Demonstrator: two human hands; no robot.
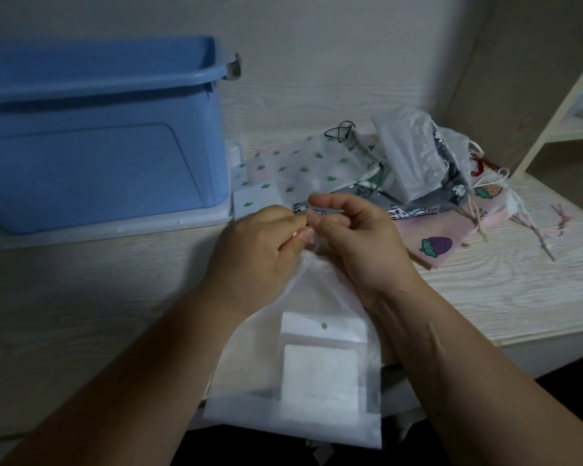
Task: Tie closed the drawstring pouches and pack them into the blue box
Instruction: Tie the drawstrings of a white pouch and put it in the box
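Hands at the neck of a drawstring pouch, seen from above. The left hand [259, 243] and the right hand [353, 237] meet at the centre of the view, knuckles nearly touching, the fingers of both curled inward. Each pinches the gathered mouth of the white pouch [256, 371] between thumb and fingertips. The cord itself is too fine and too hidden to trace, so it cannot be told which strand lies in which hand. The right forefinger [330, 200] is crooked above the pinch.

From the hands the white pouch runs toward 6 o'clock, flat on the table [501, 297], its lower end overhanging the near edge. Through the translucent fabric shows a white packet [320, 375] with a punched hanging hole at its top.

The blue box [98, 146] stands at 10 o'clock from the hands, well apart from them, open at the top, with a grey latch [234, 66] at its right rim. It rests on a pale tray [115, 227].

At 1 to 3 o'clock further pouches overlap in a loose heap:
- a cactus-print pouch [303, 156], nearest the box;
- a grey patterned pouch [407, 210], just beyond the right hand;
- a pink strawberry pouch [451, 240], at 3 o'clock;
- a sheer white pouch [414, 153], uppermost, holding a pale packet.

Their cords [552, 227] trail loose over the table toward 3 o'clock. A pale shelf frame [565, 105] rises at the far right edge.
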